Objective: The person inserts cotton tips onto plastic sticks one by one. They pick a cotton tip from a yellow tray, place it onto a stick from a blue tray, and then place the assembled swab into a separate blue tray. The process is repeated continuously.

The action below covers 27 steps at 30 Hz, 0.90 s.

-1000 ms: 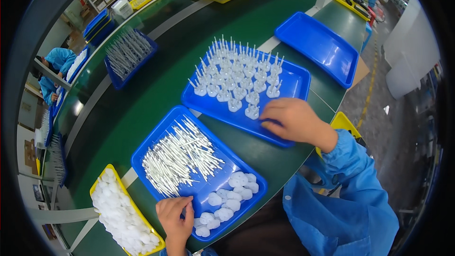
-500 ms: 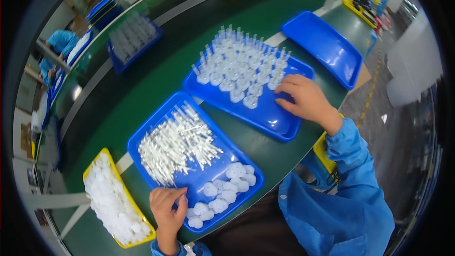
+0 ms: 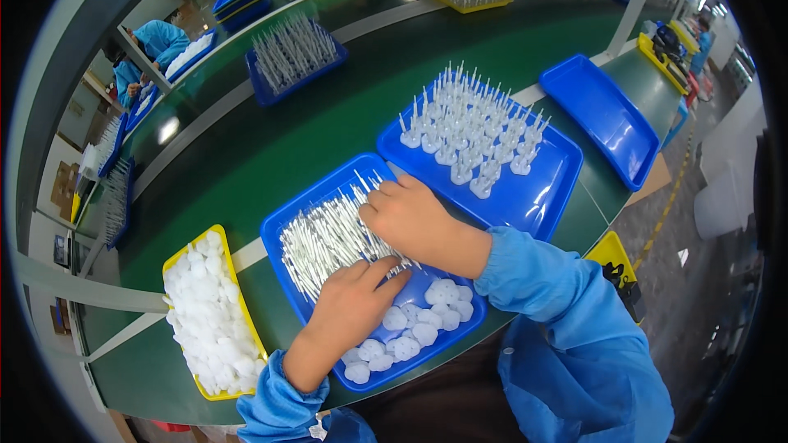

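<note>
A blue tray [image 3: 283,221] in front of me holds a heap of thin white sticks [image 3: 324,234] and, at its near end, several whitish round discs [image 3: 402,349]. My left hand [image 3: 349,308] lies over the near side of the heap, thumb and forefinger close together at the stick ends. From the right, my right hand [image 3: 406,217] reaches over the same heap with fingers curled down; its fingertips are partly hidden. What either hand pinches is too small to make out. Beyond, a second blue tray [image 3: 533,197] carries rows of translucent round-based pieces with upright stems [image 3: 472,139].
On the left stands a yellow tray [image 3: 254,332] of white round pieces. An empty blue tray [image 3: 603,119] lies far right. Across the green table [image 3: 222,164] sits a blue tray [image 3: 263,86] of stemmed pieces. A person in blue [image 3: 160,45] works at the far left.
My right hand has moved left from the tray of stemmed pieces to the stick heap. My left hand has shifted right and up onto the sticks. The view has shifted too.
</note>
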{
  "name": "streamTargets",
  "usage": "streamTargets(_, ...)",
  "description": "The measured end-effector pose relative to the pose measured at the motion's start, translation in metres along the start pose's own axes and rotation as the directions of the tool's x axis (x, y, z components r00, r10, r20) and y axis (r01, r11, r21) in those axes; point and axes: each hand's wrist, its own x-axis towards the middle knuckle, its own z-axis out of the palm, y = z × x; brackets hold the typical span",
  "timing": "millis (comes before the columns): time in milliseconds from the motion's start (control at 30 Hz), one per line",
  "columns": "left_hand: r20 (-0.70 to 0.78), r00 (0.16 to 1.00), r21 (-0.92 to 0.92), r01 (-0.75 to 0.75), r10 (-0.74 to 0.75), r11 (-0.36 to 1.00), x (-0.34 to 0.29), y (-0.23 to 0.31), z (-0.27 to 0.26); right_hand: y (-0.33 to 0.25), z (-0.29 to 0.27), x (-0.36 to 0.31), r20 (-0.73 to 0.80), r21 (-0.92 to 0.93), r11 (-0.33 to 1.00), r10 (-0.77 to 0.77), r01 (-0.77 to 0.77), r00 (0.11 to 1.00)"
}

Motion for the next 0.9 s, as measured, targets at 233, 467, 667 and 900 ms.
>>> streamTargets(233,0.003,0.987,0.057,0.158,-0.159,0.986,-0.022,-0.008,-0.013,0.007,-0.018,-0.007,0.065,0.645,0.709,0.321,-0.285,0.945)
streamTargets(467,0.171,0.982,-0.281,0.131,-0.085,0.951,-0.043,0.033,-0.020,-0.001,-0.048,-0.030,0.222,0.841,0.391,0.381,-0.374,0.897)
streamTargets(667,0.095,0.947,-0.503,0.313,-0.308,0.806,-0.061,0.017,-0.017,-0.008,-0.067,-0.053,0.356,0.746,0.430,0.387,-0.508,0.851)
streamTargets(900,-0.056,0.699,-0.916,0.248,-0.713,0.315,-0.032,-0.011,-0.006,-0.017,-0.063,-0.038,0.187,0.870,0.389,0.312,-0.305,0.932)
